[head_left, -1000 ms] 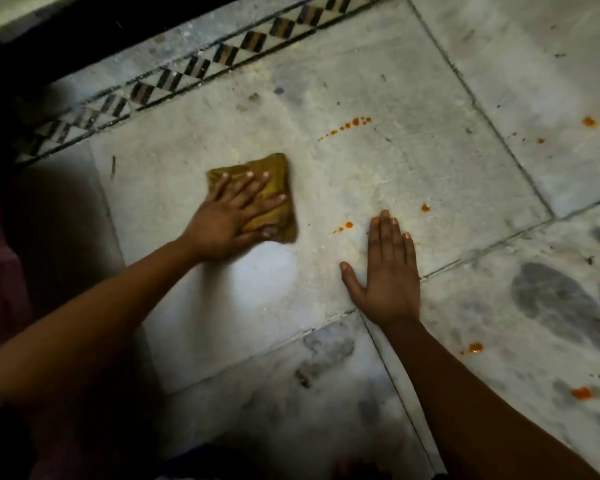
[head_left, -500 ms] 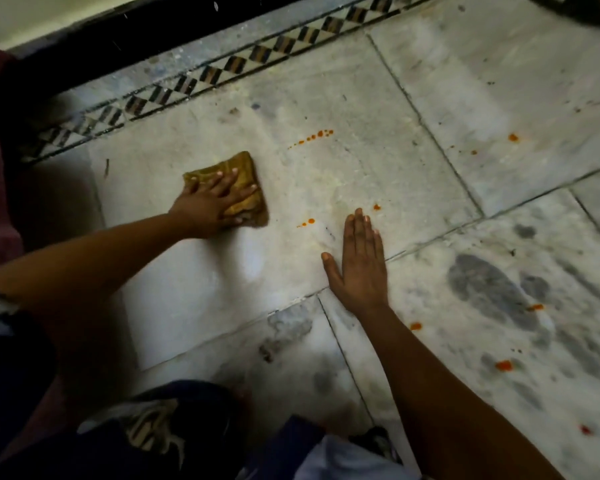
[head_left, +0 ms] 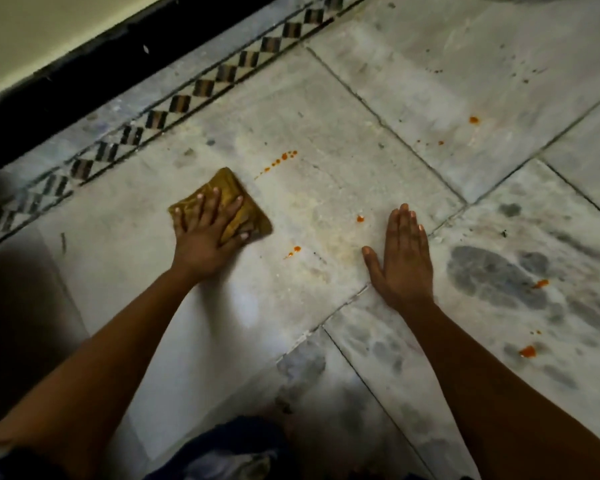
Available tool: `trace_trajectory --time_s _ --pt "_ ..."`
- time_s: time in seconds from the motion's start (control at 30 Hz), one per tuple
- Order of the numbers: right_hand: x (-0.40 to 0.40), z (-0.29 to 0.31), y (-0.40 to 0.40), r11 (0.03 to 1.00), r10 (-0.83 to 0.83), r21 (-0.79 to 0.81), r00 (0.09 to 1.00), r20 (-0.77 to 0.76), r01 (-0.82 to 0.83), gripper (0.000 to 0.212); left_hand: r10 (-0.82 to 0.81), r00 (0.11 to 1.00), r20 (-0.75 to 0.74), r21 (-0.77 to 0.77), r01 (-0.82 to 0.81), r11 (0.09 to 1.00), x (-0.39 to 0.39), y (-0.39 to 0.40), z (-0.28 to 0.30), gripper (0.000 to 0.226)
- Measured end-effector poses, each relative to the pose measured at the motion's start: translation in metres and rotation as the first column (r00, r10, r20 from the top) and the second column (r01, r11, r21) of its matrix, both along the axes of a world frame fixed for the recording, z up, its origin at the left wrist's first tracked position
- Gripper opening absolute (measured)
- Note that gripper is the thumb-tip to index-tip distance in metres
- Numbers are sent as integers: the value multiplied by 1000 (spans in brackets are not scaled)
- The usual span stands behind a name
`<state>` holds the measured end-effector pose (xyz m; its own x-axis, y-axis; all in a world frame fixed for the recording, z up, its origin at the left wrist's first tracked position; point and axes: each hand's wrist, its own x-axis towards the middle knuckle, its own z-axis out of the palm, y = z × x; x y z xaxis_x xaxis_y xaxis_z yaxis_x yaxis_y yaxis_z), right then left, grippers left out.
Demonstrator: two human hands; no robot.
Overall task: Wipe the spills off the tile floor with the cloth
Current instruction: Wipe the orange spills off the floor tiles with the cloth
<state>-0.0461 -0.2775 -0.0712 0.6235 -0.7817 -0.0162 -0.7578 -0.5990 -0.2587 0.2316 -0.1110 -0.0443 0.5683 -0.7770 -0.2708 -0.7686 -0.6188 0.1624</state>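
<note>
Left hand [head_left: 208,237] flat on the cloth [head_left: 227,188], fingers straight and spread, pressing it down to the floor [head_left: 343,188]. Nothing curled round the cloth, only pushed from above. Cloth yellow-brown, folded to a rough square, lying on the large pale tile, near that tile's far left side and close to the patterned border [head_left: 187,98]. One corner of the cloth pointing toward the border, another toward the right.

Right hand [head_left: 404,254] also flat on the floor, fingers straight and together, thumb out to the left, holding nothing. Placed at the near right corner of the same tile, beside the grout line. Hands well apart, with bare tile between them.

Orange spills in several places. A row of small drops [head_left: 281,161] just beyond the cloth, toward the far side. One drop [head_left: 360,218] just left of the right hand's fingertips. One more drop [head_left: 296,250] between the two hands, not touched by the cloth. Further spots [head_left: 473,120] on the tile at the far right, and others [head_left: 528,351] on the grey-veined tile at the right edge.

Black skirting [head_left: 66,84] along the far left, behind the border. Dark clothing [head_left: 229,455] at the bottom edge, blurred.
</note>
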Motion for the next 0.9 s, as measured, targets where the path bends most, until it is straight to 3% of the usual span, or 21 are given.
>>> trace_trajectory --time_s 0.1,0.17,0.27,0.37,0.43,0.6,0.7,0.8,0.9 --pt "7 -6 -4 1000 -1 -17 1000 -20 0 77 171 985 -37 -40 -172 984 17 -53 -6 65" --pt "11 -7 -5 1000 -11 -26 1000 -27 10 77 145 988 -48 -54 -147 988 19 -94 -6 61" --pt "11 -6 -4 1000 -15 -15 1000 -23 15 77 -37 999 -2 -50 36 998 3 -109 -10 63" --pt "10 -7 -6 999 -15 -28 1000 -12 15 77 -291 953 85 -110 299 948 -15 -63 -12 67" --pt "11 -9 -5 999 -15 -31 1000 1 15 76 -376 921 105 -103 386 917 -7 -22 -13 67" --pt "10 -8 -5 999 -16 -36 1000 -5 16 76 -47 997 68 -72 52 996 21 -56 -11 68" --pt "11 -7 -6 999 -20 -32 1000 -12 19 76 -3 1000 16 -64 4 998 17 -121 -10 62" --pt "11 -7 -6 999 -22 -24 1000 1 22 76 -194 980 47 -48 196 979 -6 -139 -12 67" --pt "10 -7 -7 1000 -15 -24 1000 12 15 76 -432 888 159 -101 450 887 -27 -98 -18 67"
